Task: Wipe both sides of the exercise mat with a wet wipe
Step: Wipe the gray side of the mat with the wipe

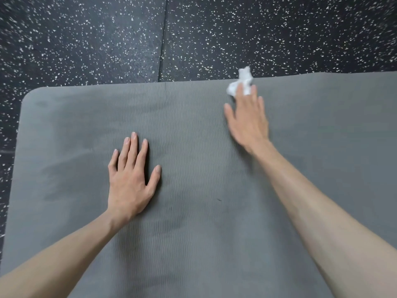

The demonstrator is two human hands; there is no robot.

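A grey ribbed exercise mat [193, 130] lies flat on the floor and fills most of the view. My left hand [131, 175] rests flat on it, fingers straight and spread, left of centre. My right hand [247, 119] reaches toward the mat's far edge, fingers extended and blurred by motion. Its fingertips press a crumpled white wet wipe [241, 82] against the mat at that edge. Part of the wipe sticks out past the fingers over the mat's edge.
Black rubber flooring [107, 39] with white speckles surrounds the mat at the far side and on the left. A seam [163, 39] between floor tiles runs away from the mat's far edge. The mat's rounded far-left corner [32, 93] is in view.
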